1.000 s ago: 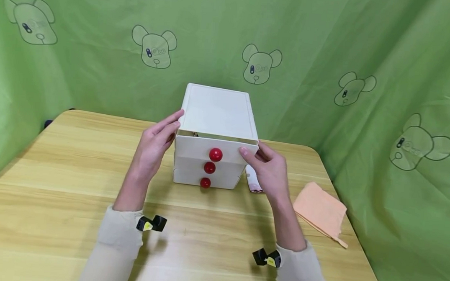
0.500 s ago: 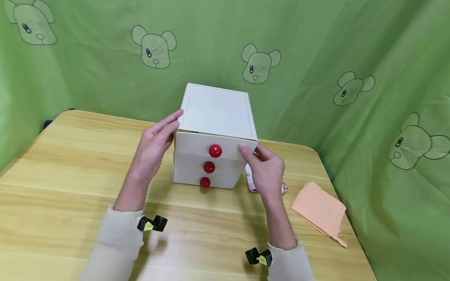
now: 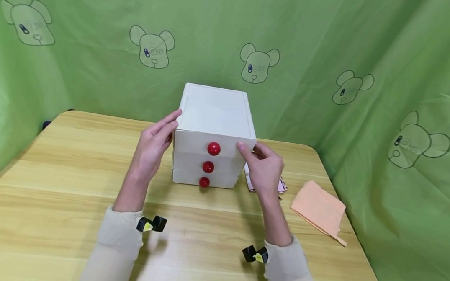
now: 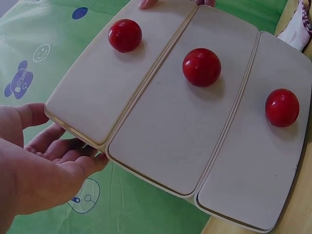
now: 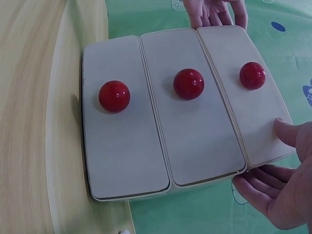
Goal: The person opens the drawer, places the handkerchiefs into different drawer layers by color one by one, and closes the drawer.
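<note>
While the loosely spread left hand (image 3: pixel 149 145) apparently steadies the cabinet (image 3: pixel 216 108), the similarly spread right hand (image 3: pixel 266 169) thumbs its top drawer (image 3: pixel 192 142).

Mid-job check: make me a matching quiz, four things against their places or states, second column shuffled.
Things
1. left hand
2. right hand
3. orange cloth
4. top drawer

Places and states
A. lying on the table, off to the right
B. closed, no gap showing above its front
C. at the left side of the cabinet
D. touching the top drawer's front

Pairs: 1-C, 2-D, 3-A, 4-B
</note>
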Demonstrator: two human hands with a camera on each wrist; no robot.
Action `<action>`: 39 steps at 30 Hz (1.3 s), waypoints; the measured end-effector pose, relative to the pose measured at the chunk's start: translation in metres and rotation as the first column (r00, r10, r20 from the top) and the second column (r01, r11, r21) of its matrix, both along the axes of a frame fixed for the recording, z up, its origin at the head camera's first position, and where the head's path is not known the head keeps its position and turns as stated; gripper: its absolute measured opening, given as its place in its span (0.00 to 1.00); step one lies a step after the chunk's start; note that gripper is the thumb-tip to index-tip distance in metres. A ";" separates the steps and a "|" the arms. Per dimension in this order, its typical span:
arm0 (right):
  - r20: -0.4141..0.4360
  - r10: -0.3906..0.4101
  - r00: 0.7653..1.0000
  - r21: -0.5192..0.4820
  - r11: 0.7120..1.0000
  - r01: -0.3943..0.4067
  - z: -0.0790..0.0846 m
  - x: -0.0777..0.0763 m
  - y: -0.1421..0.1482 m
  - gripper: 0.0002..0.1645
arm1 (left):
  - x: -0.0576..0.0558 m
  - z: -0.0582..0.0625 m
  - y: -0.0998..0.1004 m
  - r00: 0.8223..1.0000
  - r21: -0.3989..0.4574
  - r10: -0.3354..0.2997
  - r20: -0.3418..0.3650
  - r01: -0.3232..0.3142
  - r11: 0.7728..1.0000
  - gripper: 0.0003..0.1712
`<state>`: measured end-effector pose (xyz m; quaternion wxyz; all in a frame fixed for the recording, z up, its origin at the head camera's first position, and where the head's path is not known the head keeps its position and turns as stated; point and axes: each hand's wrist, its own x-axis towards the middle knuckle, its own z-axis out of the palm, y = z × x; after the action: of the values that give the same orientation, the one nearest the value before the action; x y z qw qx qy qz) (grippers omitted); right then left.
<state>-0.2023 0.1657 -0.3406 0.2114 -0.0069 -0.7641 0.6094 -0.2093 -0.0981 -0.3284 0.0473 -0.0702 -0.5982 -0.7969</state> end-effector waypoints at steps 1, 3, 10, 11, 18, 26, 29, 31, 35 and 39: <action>0.000 -0.005 1.000 0.004 1.000 0.005 0.000 0.000 0.000 0.24 | 0.000 0.000 0.000 1.000 0.000 -0.001 0.001 0.001 1.000 0.25; -0.003 -0.012 1.000 0.007 1.000 0.012 0.000 0.000 -0.001 0.25 | 0.000 0.000 0.000 1.000 -0.001 0.001 0.002 -0.001 1.000 0.24; -0.011 -0.043 0.999 0.044 0.998 0.044 0.000 0.001 -0.002 0.28 | 0.000 0.000 0.000 1.000 -0.012 -0.002 0.006 0.002 1.000 0.24; -0.011 -0.047 0.999 0.049 0.998 0.047 0.000 0.001 -0.003 0.28 | 0.000 0.000 0.000 1.000 -0.011 -0.003 0.005 0.003 1.000 0.24; -0.026 -0.075 0.997 0.068 0.995 0.076 0.000 0.000 -0.006 0.27 | 0.000 0.000 -0.002 1.000 -0.005 -0.029 -0.011 0.029 1.000 0.25; -0.037 -0.078 0.996 0.072 0.994 0.080 -0.001 0.000 -0.007 0.26 | 0.001 -0.001 -0.003 0.999 -0.010 -0.050 -0.010 0.050 0.999 0.26; -0.039 -0.079 0.996 0.077 0.994 0.081 -0.001 0.000 -0.007 0.26 | 0.000 -0.001 -0.002 0.999 -0.010 -0.044 -0.011 0.044 0.999 0.25; -0.038 -0.080 0.996 0.083 0.993 0.083 -0.001 -0.001 -0.007 0.27 | 0.000 -0.001 -0.002 0.999 -0.008 -0.042 -0.012 0.042 0.999 0.25; -0.037 -0.076 0.996 0.084 0.993 0.079 -0.003 -0.001 -0.007 0.28 | -0.001 -0.001 -0.001 1.000 -0.001 -0.029 -0.011 0.029 1.000 0.25; -0.022 -0.058 0.998 0.065 0.996 0.059 -0.005 0.002 -0.007 0.29 | -0.001 -0.001 0.000 1.000 -0.001 -0.006 -0.010 0.006 1.000 0.25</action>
<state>-0.2008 0.1585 -0.3454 0.2370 -0.0163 -0.7811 0.5774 -0.2104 -0.0977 -0.3292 0.0477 -0.0760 -0.5982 -0.7963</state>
